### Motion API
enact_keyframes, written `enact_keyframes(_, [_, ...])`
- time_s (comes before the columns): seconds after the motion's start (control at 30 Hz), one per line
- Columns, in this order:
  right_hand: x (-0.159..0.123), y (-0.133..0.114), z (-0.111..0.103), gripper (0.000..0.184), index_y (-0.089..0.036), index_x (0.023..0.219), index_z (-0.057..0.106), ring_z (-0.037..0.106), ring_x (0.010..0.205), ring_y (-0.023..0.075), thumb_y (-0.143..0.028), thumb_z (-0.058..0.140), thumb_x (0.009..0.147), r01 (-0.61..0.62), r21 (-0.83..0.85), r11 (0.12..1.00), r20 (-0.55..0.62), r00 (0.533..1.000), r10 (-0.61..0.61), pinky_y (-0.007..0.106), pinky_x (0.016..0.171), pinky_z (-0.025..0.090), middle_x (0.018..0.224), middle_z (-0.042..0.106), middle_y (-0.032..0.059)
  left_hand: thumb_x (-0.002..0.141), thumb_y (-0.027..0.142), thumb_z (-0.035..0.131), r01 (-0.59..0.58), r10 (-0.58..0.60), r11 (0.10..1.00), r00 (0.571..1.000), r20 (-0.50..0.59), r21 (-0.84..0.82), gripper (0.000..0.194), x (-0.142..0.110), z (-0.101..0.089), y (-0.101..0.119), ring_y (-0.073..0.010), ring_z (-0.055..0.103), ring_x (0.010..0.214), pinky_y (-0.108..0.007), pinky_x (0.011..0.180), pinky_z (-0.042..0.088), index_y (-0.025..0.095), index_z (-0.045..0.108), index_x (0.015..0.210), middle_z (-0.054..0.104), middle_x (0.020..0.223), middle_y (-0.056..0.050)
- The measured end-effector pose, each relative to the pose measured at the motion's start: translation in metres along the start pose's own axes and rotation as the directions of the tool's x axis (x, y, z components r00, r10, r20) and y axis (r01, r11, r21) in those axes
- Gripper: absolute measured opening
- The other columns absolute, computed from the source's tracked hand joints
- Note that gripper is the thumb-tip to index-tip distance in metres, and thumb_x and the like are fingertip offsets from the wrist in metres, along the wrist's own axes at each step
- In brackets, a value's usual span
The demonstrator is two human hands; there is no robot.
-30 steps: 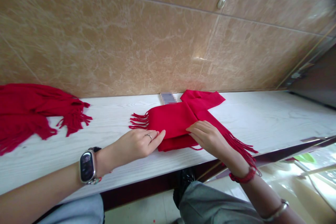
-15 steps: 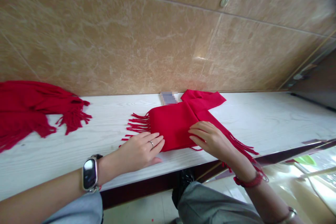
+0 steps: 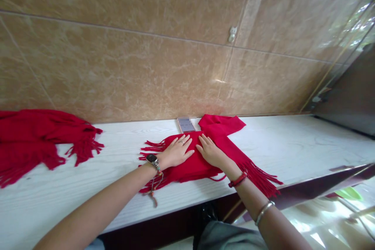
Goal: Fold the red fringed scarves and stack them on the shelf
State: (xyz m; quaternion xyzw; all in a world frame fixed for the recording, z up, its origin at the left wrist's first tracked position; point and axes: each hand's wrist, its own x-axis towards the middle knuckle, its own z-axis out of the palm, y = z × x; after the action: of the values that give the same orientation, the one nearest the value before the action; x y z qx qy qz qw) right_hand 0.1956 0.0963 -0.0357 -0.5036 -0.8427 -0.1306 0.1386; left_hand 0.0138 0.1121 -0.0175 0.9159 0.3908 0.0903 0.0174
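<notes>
A folded red scarf with fringed ends lies on the white wood-grain counter. My left hand rests flat on the scarf's left part, fingers stretched out, a ring on one finger and a watch at the wrist. My right hand lies flat beside it on the scarf's middle, fingers spread, a red cord bracelet at the wrist. Both palms press down on the cloth and the two hands nearly touch. Fringe trails off to the right past my right forearm.
A second red fringed scarf lies heaped at the counter's far left. A phone lies against the brown marble wall just behind the folded scarf. The counter's front edge runs below my forearms, with glossy floor beyond at the right.
Both hands have moved from the scarf's near edge up onto its top and now lie flat side by side. The view has shifted, and the scarf looks more compactly folded.
</notes>
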Motion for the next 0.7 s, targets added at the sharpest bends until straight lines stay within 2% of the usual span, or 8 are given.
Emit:
enact_keyframes(0.1, [-0.002,0.003,0.006,0.029,-0.010,0.107,0.060,0.033,0.127,0.0295,-0.017,0.038,0.089,0.033,0.008,0.999,0.000,0.999,-0.033,0.047,0.100,0.033,0.128,0.048,0.0208,0.092,0.044,0.026,0.014,-0.014,1.000,1.000,0.023,0.012,0.056,-0.003,-0.002,0.002,-0.0233,0.017,0.134,-0.039,0.107,0.017,0.009,0.029,0.136,0.024,0.144,-0.014])
enact_keyframes(0.23, [-0.001,0.002,0.012,0.027,-0.011,0.104,0.061,0.029,0.129,0.0303,-0.017,0.040,0.088,-0.029,0.195,0.980,-0.036,0.999,0.037,0.048,0.100,0.032,0.128,0.048,0.0190,0.092,0.044,0.025,0.028,-0.031,0.999,0.997,0.076,0.035,0.057,-0.003,-0.006,0.005,-0.0223,0.015,0.135,-0.038,0.107,0.016,0.009,0.026,0.137,0.021,0.145,-0.014])
enact_keyframes(0.4, [0.005,-0.012,0.019,0.036,-0.010,0.120,0.050,0.033,0.127,0.0276,-0.023,0.037,0.089,-0.121,0.307,0.944,-0.073,0.986,0.150,0.045,0.099,0.035,0.129,0.047,0.0190,0.092,0.045,0.024,0.014,-0.020,0.999,0.992,0.122,0.049,0.057,-0.012,-0.010,-0.005,-0.0218,0.013,0.135,-0.039,0.107,0.015,0.011,0.025,0.138,0.018,0.146,-0.012])
enact_keyframes(0.57, [0.025,-0.058,0.021,0.045,-0.004,0.127,0.041,0.029,0.129,0.0256,-0.027,0.035,0.089,-0.168,0.388,0.906,-0.041,0.979,0.199,0.040,0.100,0.034,0.132,0.043,0.0215,0.092,0.045,0.024,0.053,-0.064,0.995,0.988,0.140,0.083,0.057,-0.051,-0.019,-0.033,-0.0204,0.013,0.135,-0.038,0.108,0.015,0.013,0.022,0.139,0.018,0.146,-0.011])
enact_keyframes(0.63, [0.038,-0.085,0.020,0.050,0.001,0.128,0.039,0.029,0.129,0.0263,-0.029,0.035,0.089,-0.188,0.415,0.890,-0.014,0.977,0.213,0.039,0.100,0.033,0.135,0.037,0.0247,0.092,0.045,0.025,0.079,-0.091,0.992,0.988,0.126,0.095,0.057,-0.073,-0.024,-0.053,-0.0197,0.014,0.135,-0.037,0.108,0.015,0.013,0.022,0.139,0.019,0.146,-0.010])
enact_keyframes(0.7, [0.055,-0.114,0.020,0.051,0.001,0.129,0.038,0.029,0.129,0.0268,-0.031,0.035,0.089,-0.199,0.442,0.875,0.012,0.976,0.216,0.039,0.100,0.033,0.137,0.034,0.0245,0.092,0.045,0.026,0.104,-0.113,0.991,0.989,0.099,0.090,0.056,-0.096,-0.028,-0.077,-0.0192,0.015,0.135,-0.036,0.108,0.015,0.015,0.023,0.139,0.021,0.146,-0.010])
